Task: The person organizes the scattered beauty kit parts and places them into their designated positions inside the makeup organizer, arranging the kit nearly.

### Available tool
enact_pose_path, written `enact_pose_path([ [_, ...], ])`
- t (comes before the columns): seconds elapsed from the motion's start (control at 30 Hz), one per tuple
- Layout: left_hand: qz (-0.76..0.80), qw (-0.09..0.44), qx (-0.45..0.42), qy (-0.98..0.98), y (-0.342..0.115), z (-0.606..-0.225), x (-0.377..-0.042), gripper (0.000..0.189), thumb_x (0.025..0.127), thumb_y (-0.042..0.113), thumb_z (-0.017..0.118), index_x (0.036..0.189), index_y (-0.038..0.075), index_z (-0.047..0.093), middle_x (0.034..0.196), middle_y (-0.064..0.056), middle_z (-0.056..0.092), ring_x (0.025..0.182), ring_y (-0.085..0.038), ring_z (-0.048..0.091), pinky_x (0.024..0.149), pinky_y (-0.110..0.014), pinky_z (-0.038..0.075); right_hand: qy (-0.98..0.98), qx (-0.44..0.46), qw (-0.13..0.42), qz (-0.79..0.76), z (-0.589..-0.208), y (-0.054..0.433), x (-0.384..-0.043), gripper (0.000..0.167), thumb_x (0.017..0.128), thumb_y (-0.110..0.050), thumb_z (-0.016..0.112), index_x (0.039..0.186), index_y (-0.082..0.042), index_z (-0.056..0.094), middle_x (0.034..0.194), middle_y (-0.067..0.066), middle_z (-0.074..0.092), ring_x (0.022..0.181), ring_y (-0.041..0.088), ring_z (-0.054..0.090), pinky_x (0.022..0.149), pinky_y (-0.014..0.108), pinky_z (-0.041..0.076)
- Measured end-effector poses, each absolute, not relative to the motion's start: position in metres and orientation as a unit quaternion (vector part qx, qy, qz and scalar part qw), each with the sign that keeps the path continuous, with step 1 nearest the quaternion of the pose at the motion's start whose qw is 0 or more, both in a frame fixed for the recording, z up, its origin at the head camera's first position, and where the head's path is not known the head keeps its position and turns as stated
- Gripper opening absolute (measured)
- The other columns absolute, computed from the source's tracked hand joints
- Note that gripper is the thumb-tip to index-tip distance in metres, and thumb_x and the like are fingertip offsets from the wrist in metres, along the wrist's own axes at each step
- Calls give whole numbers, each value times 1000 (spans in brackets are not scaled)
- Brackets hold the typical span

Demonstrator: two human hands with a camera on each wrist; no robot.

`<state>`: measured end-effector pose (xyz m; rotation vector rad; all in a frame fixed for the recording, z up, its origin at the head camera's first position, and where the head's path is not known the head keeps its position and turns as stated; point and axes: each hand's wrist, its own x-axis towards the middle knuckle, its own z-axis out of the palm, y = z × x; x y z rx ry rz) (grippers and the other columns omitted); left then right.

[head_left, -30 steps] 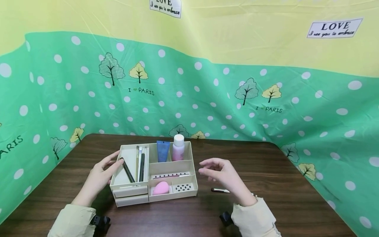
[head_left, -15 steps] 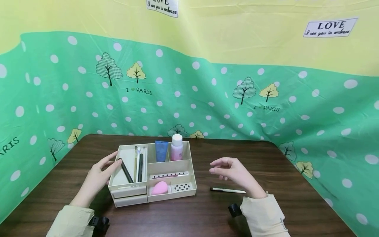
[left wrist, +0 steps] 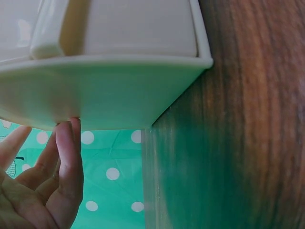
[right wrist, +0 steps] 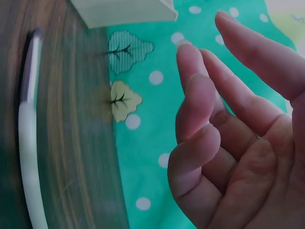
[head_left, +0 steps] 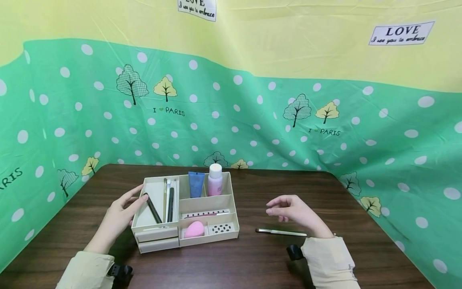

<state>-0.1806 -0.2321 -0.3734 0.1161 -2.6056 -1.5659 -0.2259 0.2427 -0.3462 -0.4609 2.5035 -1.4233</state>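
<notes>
A cream makeup organizer (head_left: 208, 241) stands on the table, left of centre. My left hand (head_left: 117, 216) touches its left side, fingertips on the outer wall (left wrist: 109, 95). The thumb tip is at the left rim, near the upper end of a black pen-like stick (head_left: 153, 208) that leans in the left compartment. Over the table to the right hovers my right hand (head_left: 297, 210), fingers loosely bent and holding nothing. Below it lies a makeup brush (head_left: 281, 232) with a pale handle and dark tip; the right wrist view also shows this brush (right wrist: 29, 129).
Inside the organizer are several slim brushes (head_left: 168, 200), a blue tube (head_left: 196, 184), a white-capped bottle (head_left: 215, 182) and a pink makeup sponge (head_left: 195, 229). Two drawers (head_left: 159, 239) face front at its left. A patterned cloth (head_left: 231, 128) hangs behind the dark wooden table (head_left: 216, 269).
My right hand has moved right, away from the organizer, and more of the brush on the table shows. My left hand stays at the organizer's side. The whole head view has shifted slightly.
</notes>
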Motion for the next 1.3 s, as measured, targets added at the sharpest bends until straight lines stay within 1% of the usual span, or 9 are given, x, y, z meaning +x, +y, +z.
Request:
enact_pose_path([
  [0.13,-516,52,38,-854,-232,-373,-180,65,100,47,54,154,14,37,139,-31,50,84,-7,60,62,-28,55,851,-159,129,-484,-351,248,-228,41,89,-17,74,114,14,63,82,7,69,61,15,58,57,28,50],
  [0.33,-518,53,39,-853,-232,-373,-180,65,100,46,54,154,14,37,138,-31,51,85,-8,61,62,-28,55,849,-154,157,-481,-355,250,-230,39,89,-15,73,113,14,63,80,1,68,60,12,55,56,26,48],
  [0.43,-517,52,40,-853,-231,-372,-180,65,100,46,54,154,14,37,139,-31,51,86,-9,61,63,-28,55,849,-157,166,-477,-359,253,-231,39,89,-15,73,113,14,63,79,-2,66,60,12,55,55,26,47],
  [0.63,-512,50,41,-856,-231,-372,-180,66,100,47,54,154,14,36,139,-30,50,87,-9,59,62,-28,54,858,-162,174,-456,-365,257,-235,36,88,-16,74,110,12,66,74,-4,63,60,13,55,54,26,46],
  [0.83,-516,48,41,-854,-232,-372,-180,66,100,47,54,154,14,36,140,-30,50,85,-8,59,62,-28,54,868,-147,183,-438,-372,258,-238,33,86,-16,77,106,9,69,76,-5,65,61,12,54,57,26,48],
  [1.0,-518,45,43,-853,-232,-372,-181,66,100,48,54,154,15,36,140,-30,49,86,-8,60,63,-28,55,871,-152,189,-428,-376,259,-239,29,84,-12,77,102,9,69,75,-4,67,62,11,54,58,25,48],
  [1.13,-518,44,43,-853,-232,-372,-181,66,100,47,54,154,14,36,140,-30,49,86,-9,60,63,-28,55,869,-162,194,-426,-378,259,-238,27,82,-8,78,100,10,69,71,-5,64,62,8,53,56,23,45],
  [1.3,-516,48,42,-854,-232,-372,-181,66,100,47,54,154,14,36,140,-30,49,87,-10,60,63,-28,55,864,-173,201,-428,-380,259,-240,27,79,-5,79,98,12,68,69,-4,63,63,6,54,58,21,44],
])
